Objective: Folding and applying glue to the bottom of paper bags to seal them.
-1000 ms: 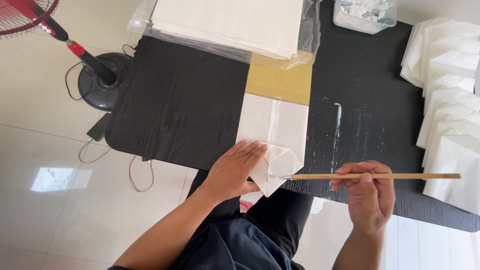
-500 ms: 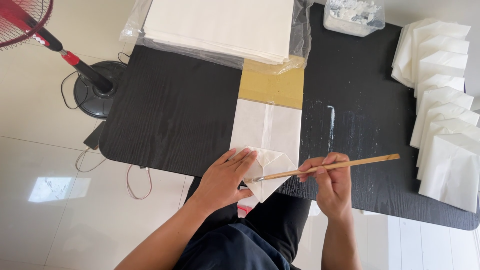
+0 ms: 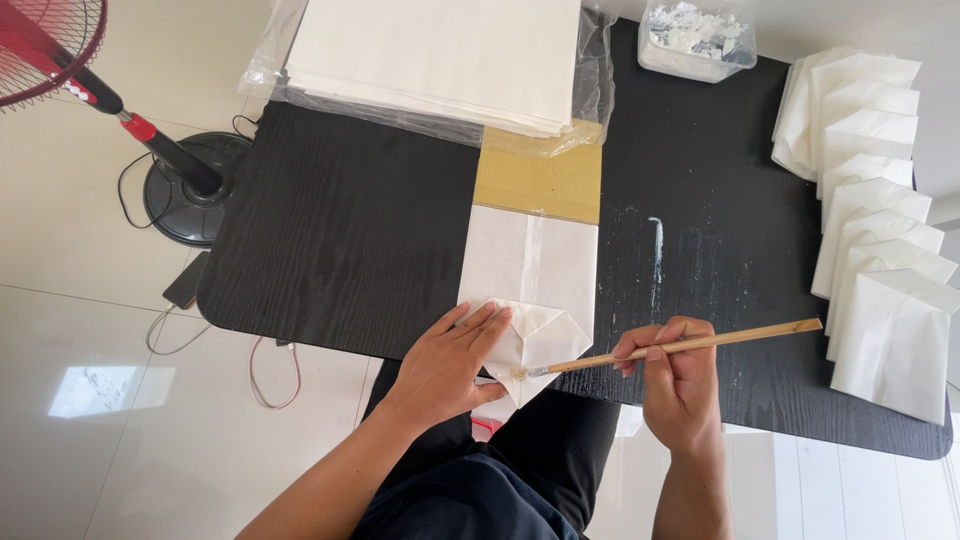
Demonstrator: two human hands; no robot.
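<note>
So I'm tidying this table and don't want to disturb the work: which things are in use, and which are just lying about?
In use:
left hand pressing the folded white paper
right hand holding the wooden brush
tub of white paste

Lying about:
stack of paper sheets
row of folded bags
red fan
phone

Black wood-grain table (image 3: 340, 230). Stack of large white sheets in clear plastic wrap (image 3: 440, 55) at far edge. Clear tub of white paste (image 3: 697, 38) at far right. Row of folded white paper bags (image 3: 870, 210) overlapping along right side. Red floor fan (image 3: 60, 50) on tiled floor, left, cables trailing beside its base.
</note>
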